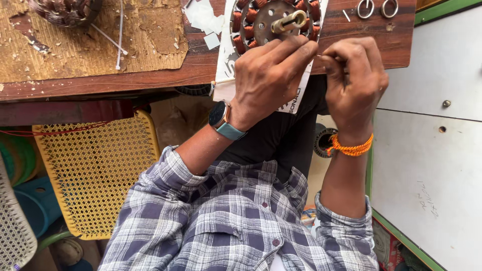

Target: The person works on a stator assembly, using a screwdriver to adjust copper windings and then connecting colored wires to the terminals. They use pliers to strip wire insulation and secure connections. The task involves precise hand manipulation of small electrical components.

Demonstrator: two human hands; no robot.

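Worn wooden workbench (165, 70), head view, both hands at a motor stator.
Copper-wound stator (273, 20) with brass shaft sits on white paper (228, 85) at the bench's far edge. Left hand (268, 75), smartwatch (221, 118) on its wrist, rests against the stator's near rim, fingers together and extended. Right hand (354, 80), orange thread bracelet (351, 148) on its wrist, just right of it, fingers curled tight, pinching something too thin to tell. Two metal rings (376, 8) far right; yellow mesh chair (95, 175) near left; cable ties (118, 37) far left.
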